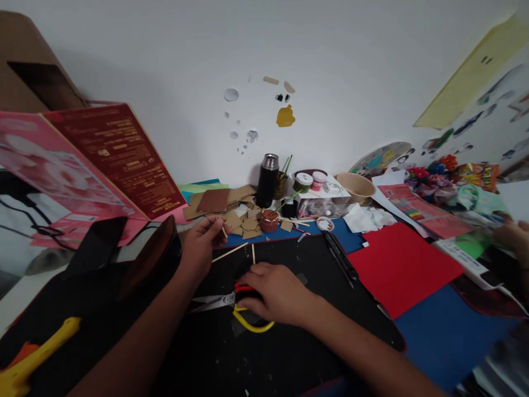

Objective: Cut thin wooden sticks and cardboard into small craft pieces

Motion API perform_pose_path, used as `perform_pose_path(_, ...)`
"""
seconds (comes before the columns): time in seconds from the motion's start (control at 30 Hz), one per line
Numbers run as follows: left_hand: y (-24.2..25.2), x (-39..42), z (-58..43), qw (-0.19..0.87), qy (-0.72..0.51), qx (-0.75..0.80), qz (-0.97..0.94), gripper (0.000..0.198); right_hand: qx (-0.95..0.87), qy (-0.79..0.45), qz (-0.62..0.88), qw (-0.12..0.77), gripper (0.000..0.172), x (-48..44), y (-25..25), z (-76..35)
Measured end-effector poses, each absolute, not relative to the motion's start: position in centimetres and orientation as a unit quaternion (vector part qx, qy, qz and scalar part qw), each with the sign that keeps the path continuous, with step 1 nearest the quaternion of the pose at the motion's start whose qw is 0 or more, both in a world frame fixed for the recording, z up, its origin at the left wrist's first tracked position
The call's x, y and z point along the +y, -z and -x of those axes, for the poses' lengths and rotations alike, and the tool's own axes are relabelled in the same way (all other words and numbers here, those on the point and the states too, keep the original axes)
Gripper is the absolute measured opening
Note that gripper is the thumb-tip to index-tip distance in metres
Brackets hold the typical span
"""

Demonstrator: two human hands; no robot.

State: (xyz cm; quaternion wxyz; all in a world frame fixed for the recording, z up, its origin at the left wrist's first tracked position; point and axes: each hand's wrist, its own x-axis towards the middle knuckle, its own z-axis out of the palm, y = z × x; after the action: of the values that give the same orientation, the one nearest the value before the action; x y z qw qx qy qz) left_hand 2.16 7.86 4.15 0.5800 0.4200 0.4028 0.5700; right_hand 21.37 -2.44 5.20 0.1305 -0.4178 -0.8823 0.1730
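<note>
My left hand is closed in a pinch around a short thin wooden stick, held above the far left part of the black mat. My right hand is on the scissors, its fingers over the red handle and its thumb near the yellow loop. The blades are spread and point left, low over the mat. Just beyond the right fingers is a thin stick. A longer stick lies slanted between my two hands.
Behind the mat are cardboard scraps, an open brown paint jar and a black flask. A black cutter and red paper lie to the right. Another person's hand shows at the far right.
</note>
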Motion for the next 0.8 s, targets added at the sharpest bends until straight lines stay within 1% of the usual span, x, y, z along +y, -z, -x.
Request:
perform_pose_path(0.07, -4.1, 8.0, -2.0, 0.577, -0.580, 0.399, -0.414, 0.037, -0.889, -0.152, 0.423, 0.084, 0.042, -3.2, -5.8, -21.7)
perform_pose_path(0.13, -4.0, 8.2, -1.9, 0.578, -0.589, 0.394, -0.404, 0.037, -0.889, -0.139, 0.433, 0.056, 0.047, -3.8, -6.0, -21.9)
perform_pose_path(0.2, -3.9, 8.3, -1.8, 0.581, -0.595, 0.390, -0.394, 0.037, -0.886, -0.135, 0.441, 0.042, 0.047, -4.1, -6.0, -21.9)
perform_pose_path(0.3, -4.1, 8.3, -1.7, 0.582, -0.602, 0.388, -0.386, 0.037, -0.881, -0.154, 0.445, 0.040, 0.042, -4.0, -5.8, -22.0)
perform_pose_path(0.4, -4.5, 8.2, -1.6, 0.575, -0.611, 0.381, -0.387, 0.037, -0.877, -0.174, 0.447, 0.042, 0.042, -3.6, -5.6, -22.0)
perform_pose_path(0.67, -5.3, 7.8, -1.7, 0.560, -0.622, 0.374, -0.399, 0.035, -0.881, -0.135, 0.453, -0.002, 0.046, -3.3, -5.8, -21.1)
perform_pose_path(0.8, -5.3, 7.8, -1.6, 0.554, -0.626, 0.374, -0.402, 0.034, -0.885, -0.131, 0.447, 0.005, 0.046, -3.3, -5.6, -21.0)
